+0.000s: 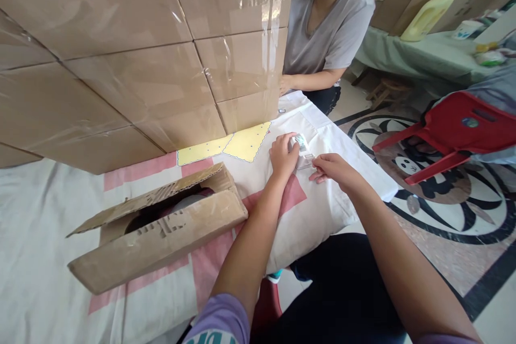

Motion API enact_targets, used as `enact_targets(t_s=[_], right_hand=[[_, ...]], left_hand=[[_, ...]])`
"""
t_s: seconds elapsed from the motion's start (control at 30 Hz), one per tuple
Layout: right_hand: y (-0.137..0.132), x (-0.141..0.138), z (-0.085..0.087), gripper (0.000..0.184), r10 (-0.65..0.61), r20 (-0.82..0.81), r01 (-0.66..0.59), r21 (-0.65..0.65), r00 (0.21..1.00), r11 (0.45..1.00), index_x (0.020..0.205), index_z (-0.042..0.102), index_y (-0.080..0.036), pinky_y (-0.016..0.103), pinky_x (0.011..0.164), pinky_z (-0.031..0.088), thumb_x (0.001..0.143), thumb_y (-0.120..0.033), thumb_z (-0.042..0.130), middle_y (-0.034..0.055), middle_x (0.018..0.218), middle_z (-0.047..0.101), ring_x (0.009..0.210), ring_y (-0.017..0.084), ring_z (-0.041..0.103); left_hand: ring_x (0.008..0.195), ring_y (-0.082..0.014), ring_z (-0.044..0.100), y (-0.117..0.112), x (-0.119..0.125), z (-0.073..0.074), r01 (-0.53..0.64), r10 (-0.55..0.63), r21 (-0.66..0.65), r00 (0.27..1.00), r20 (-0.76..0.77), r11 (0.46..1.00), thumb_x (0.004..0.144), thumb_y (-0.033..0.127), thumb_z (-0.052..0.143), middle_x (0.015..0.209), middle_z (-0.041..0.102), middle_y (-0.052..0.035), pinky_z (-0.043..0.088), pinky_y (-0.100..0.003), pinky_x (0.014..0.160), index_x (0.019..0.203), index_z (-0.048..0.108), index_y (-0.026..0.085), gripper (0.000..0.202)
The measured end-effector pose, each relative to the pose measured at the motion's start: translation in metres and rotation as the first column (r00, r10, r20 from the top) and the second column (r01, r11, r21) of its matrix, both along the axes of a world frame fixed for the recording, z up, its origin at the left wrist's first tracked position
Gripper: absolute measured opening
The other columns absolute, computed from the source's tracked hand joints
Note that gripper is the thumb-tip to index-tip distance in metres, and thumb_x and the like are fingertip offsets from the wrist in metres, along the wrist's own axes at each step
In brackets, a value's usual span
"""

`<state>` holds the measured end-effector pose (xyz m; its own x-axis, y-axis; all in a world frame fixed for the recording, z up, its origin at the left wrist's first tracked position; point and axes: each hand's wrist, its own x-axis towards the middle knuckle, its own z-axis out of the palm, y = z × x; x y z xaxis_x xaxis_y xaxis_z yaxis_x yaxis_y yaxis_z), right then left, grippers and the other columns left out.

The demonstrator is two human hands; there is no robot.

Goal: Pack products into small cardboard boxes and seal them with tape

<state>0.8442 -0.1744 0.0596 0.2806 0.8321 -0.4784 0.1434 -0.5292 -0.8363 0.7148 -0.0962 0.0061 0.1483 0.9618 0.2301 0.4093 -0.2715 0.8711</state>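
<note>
My left hand (283, 153) is closed around a small white box (301, 143) with a greenish printed face, resting near the cloth-covered table's right end. At the box's near end, a pale flap or clear sleeve (304, 162) sticks out; I cannot tell which it is. The thumb and forefinger of my right hand (328, 167) pinch the edge of that pale piece, while the other fingers curl below it. What lies inside the box is hidden.
Stacked taped cartons (153, 59) rise along the table's back. An open cardboard box (161, 231) lies to the left, near yellow dotted sheets (226, 145). Across the table sits a person in a grey shirt (330, 32). A red chair (463, 123) stands at right.
</note>
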Motion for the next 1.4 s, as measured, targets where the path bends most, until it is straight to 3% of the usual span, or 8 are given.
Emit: enact_targets(t_s=[0.2,0.33,0.43,0.53,0.7,1.23,1.4], right_hand=[[0.001,0.003,-0.006,0.028,0.038,-0.007,-0.038,-0.02,0.999,0.999,0.063,0.055,-0.019,0.022,0.044,0.049,0.084,-0.027,0.071,0.0017,0.056,0.057,0.06,0.022,0.073],[0.0,0.0,-0.005,0.017,0.027,0.032,-0.026,-0.033,0.999,0.999,0.074,0.063,-0.016,0.024,0.048,0.051,0.089,-0.022,0.066,0.0106,0.091,0.073,0.065,0.019,0.074],[0.0,-0.003,-0.001,0.013,0.03,0.043,-0.029,-0.041,0.999,0.999,0.078,0.065,-0.014,0.024,0.054,0.054,0.091,-0.016,0.063,0.0141,0.107,0.074,0.071,0.019,0.075],[0.002,-0.005,-0.002,0.016,0.012,0.043,-0.01,-0.041,0.999,0.999,0.075,0.065,-0.014,0.024,0.057,0.054,0.091,-0.013,0.061,0.0141,0.104,0.075,0.072,0.02,0.075],[0.004,-0.002,-0.013,0.018,0.004,0.055,-0.005,0.011,0.998,1.0,0.072,0.063,-0.015,0.023,0.057,0.053,0.09,-0.015,0.063,0.0131,0.096,0.076,0.074,0.02,0.075],[0.001,0.007,-0.014,0.018,0.07,-0.034,-0.069,0.034,0.997,0.997,0.07,0.063,-0.015,0.021,0.058,0.049,0.088,-0.01,0.063,0.0091,0.078,0.073,0.076,0.018,0.073],[-0.005,0.004,-0.019,0.019,0.078,0.005,-0.078,0.134,0.997,0.988,0.07,0.061,-0.016,0.021,0.058,0.046,0.088,-0.01,0.061,0.0059,0.077,0.07,0.072,0.015,0.07]], left_hand=[[0.125,-0.0193,0.057,-0.001,-0.002,0.002,0.003,-0.004,-0.012,0.999,-0.034,1.0,0.096,0.029,0.049,0.133,0.064,0.0028,0.039,-0.034,0.112,0.121,0.061,0.034,0.029],[0.135,-0.0223,0.05,-0.001,-0.007,0.001,0.104,-0.106,-0.028,0.992,-0.073,0.994,0.096,0.039,0.052,0.144,0.056,0.0015,0.034,-0.037,0.117,0.131,0.055,0.036,0.035],[0.142,-0.0268,0.041,-0.004,-0.011,0.0,0.188,-0.189,-0.019,0.977,-0.103,0.982,0.088,0.045,0.064,0.154,0.046,-0.0007,0.029,-0.042,0.119,0.142,0.045,0.036,0.058],[0.146,-0.029,0.035,-0.006,-0.012,0.002,0.211,-0.215,-0.044,0.968,-0.128,0.976,0.083,0.047,0.07,0.158,0.039,-0.0023,0.026,-0.045,0.121,0.146,0.037,0.036,0.072],[0.147,-0.0291,0.032,-0.005,-0.009,0.004,0.205,-0.221,-0.116,0.965,-0.14,0.972,0.079,0.046,0.072,0.159,0.037,-0.0007,0.023,-0.045,0.122,0.145,0.033,0.039,0.077],[0.145,-0.0283,0.037,-0.004,-0.009,0.004,0.186,-0.198,-0.11,0.974,-0.108,0.976,0.076,0.047,0.075,0.154,0.043,-0.0006,0.025,-0.043,0.121,0.141,0.038,0.04,0.075],[0.145,-0.0278,0.038,-0.002,-0.009,0.004,0.179,-0.195,-0.143,0.974,-0.115,0.974,0.075,0.046,0.076,0.154,0.044,0.0004,0.027,-0.043,0.121,0.14,0.039,0.042,0.076]])
